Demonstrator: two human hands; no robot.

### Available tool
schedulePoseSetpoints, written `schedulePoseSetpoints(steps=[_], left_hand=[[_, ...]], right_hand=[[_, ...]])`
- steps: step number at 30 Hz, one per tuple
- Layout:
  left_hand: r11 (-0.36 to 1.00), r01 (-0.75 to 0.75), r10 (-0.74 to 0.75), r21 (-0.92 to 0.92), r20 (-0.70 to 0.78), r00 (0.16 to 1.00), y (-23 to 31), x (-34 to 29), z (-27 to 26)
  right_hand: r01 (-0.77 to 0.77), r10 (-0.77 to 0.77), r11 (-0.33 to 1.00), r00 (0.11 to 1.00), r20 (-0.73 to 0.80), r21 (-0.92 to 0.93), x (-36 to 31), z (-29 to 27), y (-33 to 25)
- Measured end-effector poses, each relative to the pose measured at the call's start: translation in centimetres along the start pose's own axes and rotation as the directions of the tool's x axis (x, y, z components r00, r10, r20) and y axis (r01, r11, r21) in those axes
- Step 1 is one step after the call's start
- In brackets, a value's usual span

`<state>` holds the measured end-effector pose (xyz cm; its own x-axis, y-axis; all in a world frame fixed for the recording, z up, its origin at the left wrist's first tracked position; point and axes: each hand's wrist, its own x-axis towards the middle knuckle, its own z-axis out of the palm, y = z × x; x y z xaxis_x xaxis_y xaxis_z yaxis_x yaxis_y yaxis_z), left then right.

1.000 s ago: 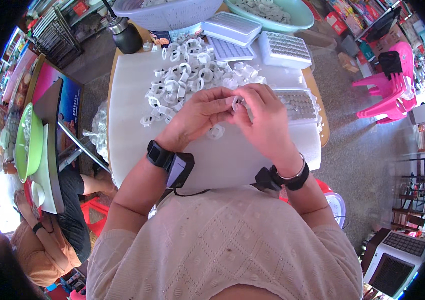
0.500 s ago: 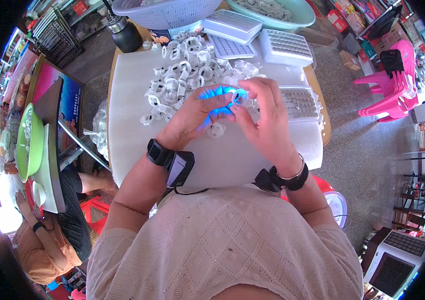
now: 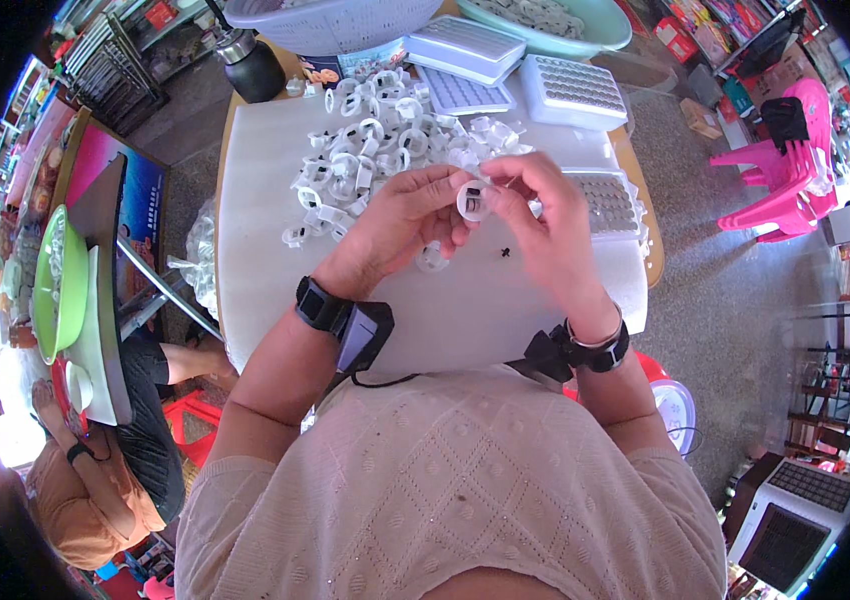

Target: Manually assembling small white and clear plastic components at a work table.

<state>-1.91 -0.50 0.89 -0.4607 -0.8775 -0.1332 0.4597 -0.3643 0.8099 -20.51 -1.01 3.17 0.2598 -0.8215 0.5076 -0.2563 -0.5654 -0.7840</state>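
My left hand (image 3: pixel 408 220) is closed round a small round white plastic light (image 3: pixel 473 201), pinching it between thumb and fingers. A dark rectangular slot shows in its face, and it is unlit. My right hand (image 3: pixel 543 205) is at the right side of this light, thumb and forefinger pinched close to its rim; what lies between those fingertips is too small to make out. On the white table covering below my right hand lies a tiny black piece (image 3: pixel 506 252). Another clear round piece (image 3: pixel 432 258) rests under my left fingers. Beyond my hands spreads a pile of similar white plastic pieces (image 3: pixel 350 170).
Trays of small round parts (image 3: pixel 600 205) lie at the right, with stacked white trays (image 3: pixel 573 92) behind. A lilac basket (image 3: pixel 345 28), a mint basin (image 3: pixel 600 35) and a black bottle (image 3: pixel 250 68) stand at the back. A person (image 3: pixel 95 490) sits at the left.
The blue glow in my hands has gone out. A tiny black piece now lies on the table. My right hand has shifted slightly right, and the light's slotted face has turned into view.
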Motion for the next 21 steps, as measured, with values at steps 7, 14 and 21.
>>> schedulePoseSetpoints(steps=[7,14,21], left_hand=[[0.996,-0.032,0.038,0.088,-0.059,0.998,0.0,-0.1,1.8],[0.983,-0.177,0.182,0.054,-0.086,0.98,-0.2,0.1,0.5],[0.953,-0.295,0.284,-0.069,-0.136,0.949,0.3,0.3,-0.6]], right_hand=[[-0.486,0.49,0.744,0.863,0.121,0.459,-0.2,-0.4,0.5],[-0.41,0.441,0.839,0.897,-0.006,0.357,-0.1,0.0,0.2],[0.024,0.009,0.924,0.996,0.084,-0.38,-1.2,-0.2,2.8]])
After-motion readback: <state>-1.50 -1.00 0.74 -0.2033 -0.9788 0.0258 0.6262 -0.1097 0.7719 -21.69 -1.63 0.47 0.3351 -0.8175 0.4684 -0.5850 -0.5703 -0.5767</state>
